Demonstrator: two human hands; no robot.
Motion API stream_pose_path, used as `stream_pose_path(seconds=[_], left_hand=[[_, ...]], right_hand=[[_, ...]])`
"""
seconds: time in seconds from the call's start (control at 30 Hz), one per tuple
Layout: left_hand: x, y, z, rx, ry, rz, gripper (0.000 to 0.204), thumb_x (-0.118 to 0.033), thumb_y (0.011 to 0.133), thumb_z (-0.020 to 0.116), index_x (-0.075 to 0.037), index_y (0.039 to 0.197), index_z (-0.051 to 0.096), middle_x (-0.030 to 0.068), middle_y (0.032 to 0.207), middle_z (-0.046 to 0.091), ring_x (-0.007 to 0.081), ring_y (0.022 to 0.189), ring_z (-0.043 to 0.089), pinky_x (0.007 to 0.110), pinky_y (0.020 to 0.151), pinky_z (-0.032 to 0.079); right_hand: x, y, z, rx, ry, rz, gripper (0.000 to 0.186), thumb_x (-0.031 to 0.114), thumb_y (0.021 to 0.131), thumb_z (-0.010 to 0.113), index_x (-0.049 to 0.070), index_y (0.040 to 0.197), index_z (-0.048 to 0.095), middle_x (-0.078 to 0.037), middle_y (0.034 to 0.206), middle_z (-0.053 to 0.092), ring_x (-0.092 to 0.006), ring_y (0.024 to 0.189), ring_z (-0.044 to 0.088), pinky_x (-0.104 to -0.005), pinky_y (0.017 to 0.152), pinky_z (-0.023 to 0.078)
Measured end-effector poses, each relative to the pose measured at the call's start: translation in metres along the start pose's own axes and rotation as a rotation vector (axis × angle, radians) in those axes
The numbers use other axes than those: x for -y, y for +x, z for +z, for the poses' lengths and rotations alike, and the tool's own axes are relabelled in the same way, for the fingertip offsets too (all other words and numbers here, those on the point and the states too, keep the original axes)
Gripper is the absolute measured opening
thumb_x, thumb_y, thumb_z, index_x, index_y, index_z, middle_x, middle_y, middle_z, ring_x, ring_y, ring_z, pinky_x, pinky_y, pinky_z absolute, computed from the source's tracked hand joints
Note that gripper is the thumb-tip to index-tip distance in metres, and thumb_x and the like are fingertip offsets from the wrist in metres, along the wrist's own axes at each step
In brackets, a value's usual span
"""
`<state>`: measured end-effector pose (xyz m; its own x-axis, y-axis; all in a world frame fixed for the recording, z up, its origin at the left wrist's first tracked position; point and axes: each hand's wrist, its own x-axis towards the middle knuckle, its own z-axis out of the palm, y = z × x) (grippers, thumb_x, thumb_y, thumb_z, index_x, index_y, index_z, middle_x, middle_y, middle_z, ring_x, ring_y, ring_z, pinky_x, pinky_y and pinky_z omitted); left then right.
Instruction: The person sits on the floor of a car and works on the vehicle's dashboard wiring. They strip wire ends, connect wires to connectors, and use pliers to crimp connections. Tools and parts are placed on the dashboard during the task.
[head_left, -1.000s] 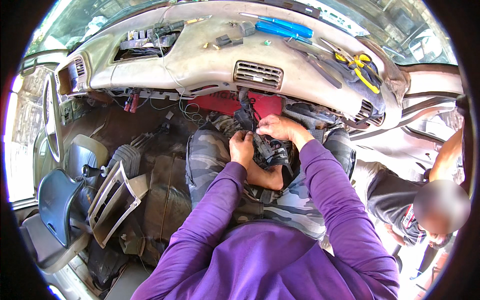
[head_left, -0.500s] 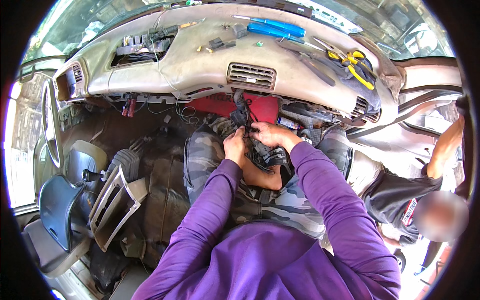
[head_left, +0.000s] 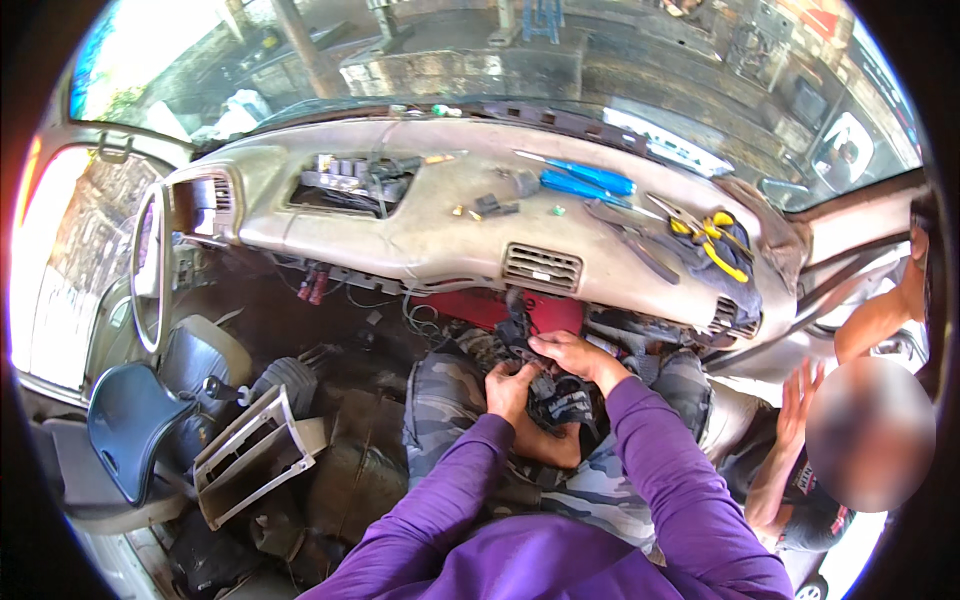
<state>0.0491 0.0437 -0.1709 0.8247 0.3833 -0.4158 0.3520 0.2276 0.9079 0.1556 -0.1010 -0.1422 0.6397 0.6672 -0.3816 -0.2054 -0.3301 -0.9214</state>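
Observation:
A black taped wiring harness (head_left: 514, 330) hangs from under the middle of the dashboard into my lap. My left hand (head_left: 508, 390) pinches it low down, with thumb and fingers together. Just right of it and slightly higher, my right hand (head_left: 572, 357) has its fingers closed on the same bundle. Dark connectors and loose wire ends (head_left: 566, 402) lie between my legs below the hands. Exactly what sits between the fingertips is too small to make out. Behind the harness shows a red sheet-like thing (head_left: 553, 314).
On the beige dashboard (head_left: 440, 225) lie blue screwdrivers (head_left: 588, 182), yellow-handled pliers (head_left: 715, 238) and small dark connectors (head_left: 492, 207). A beige trim frame (head_left: 258, 455) leans beside the gear lever (head_left: 215, 388) at left. Another person (head_left: 790, 470) is at the right-hand door opening.
My view has tilted up, showing more of the windscreen. Both hands stay on the harness, close together. The other person at right has raised a hand.

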Motion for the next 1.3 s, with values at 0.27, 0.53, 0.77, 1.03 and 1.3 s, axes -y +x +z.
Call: stream_pose_path(seconds=[0.27, 0.53, 0.77, 1.03, 1.3], left_hand=[[0.013, 0.007, 0.005, -0.046, -0.009, 0.08, 0.048, -0.041, 0.106, 0.055, 0.002, 0.092, 0.072, 0.0053, 0.076, 0.066, 0.0118, 0.066, 0.058, 0.028, 0.058, 0.043], [0.045, 0.045, -0.002, -0.073, -0.107, -0.209, 0.033, -0.033, 0.104, 0.055, -0.005, 0.093, 0.068, 0.0048, 0.072, 0.062, 0.0174, 0.052, 0.051, 0.035, 0.046, 0.036], [0.016, 0.01, -0.003, -0.035, 0.29, 0.13, 0.024, -0.009, 0.088, 0.067, 0.006, 0.105, 0.072, 0.0158, 0.091, 0.074, 0.0208, 0.086, 0.068, 0.033, 0.08, 0.053], [0.002, -0.005, -0.004, 0.027, 0.144, -0.023, 0.031, -0.012, 0.086, 0.078, 0.008, 0.108, 0.069, 0.0142, 0.097, 0.073, 0.0186, 0.087, 0.067, 0.031, 0.081, 0.053], [0.006, 0.021, -0.002, -0.074, -0.187, -0.337, 0.045, -0.048, 0.096, 0.07, -0.004, 0.089, 0.066, 0.0035, 0.068, 0.059, 0.0181, 0.053, 0.054, 0.034, 0.049, 0.042]], right_hand=[[-0.006, 0.005, 0.008, -0.11, 0.054, 0.029, 0.043, 0.037, 0.103, 0.062, 0.0, 0.123, 0.067, -0.012, 0.115, 0.072, -0.0176, 0.102, 0.065, -0.0332, 0.09, 0.052], [-0.054, 0.025, 0.01, -0.037, -0.482, 0.029, 0.046, 0.041, 0.103, 0.055, 0.001, 0.123, 0.065, -0.026, 0.119, 0.069, -0.0407, 0.114, 0.065, -0.0462, 0.096, 0.05], [-0.017, 0.0, 0.0, 0.015, -0.661, 0.008, 0.043, 0.039, 0.097, 0.061, 0.001, 0.114, 0.072, -0.025, 0.116, 0.071, -0.0403, 0.111, 0.067, -0.0461, 0.095, 0.052], [0.001, -0.008, 0.003, 0.043, -0.282, 0.067, 0.063, 0.059, 0.103, 0.053, 0.001, 0.12, 0.071, -0.01, 0.101, 0.074, -0.0192, 0.09, 0.066, -0.0351, 0.078, 0.053], [-0.066, 0.017, 0.008, -0.212, -0.452, -0.16, 0.036, 0.032, 0.105, 0.056, 0.0, 0.118, 0.063, -0.017, 0.105, 0.072, -0.0306, 0.097, 0.069, -0.0433, 0.083, 0.054]])
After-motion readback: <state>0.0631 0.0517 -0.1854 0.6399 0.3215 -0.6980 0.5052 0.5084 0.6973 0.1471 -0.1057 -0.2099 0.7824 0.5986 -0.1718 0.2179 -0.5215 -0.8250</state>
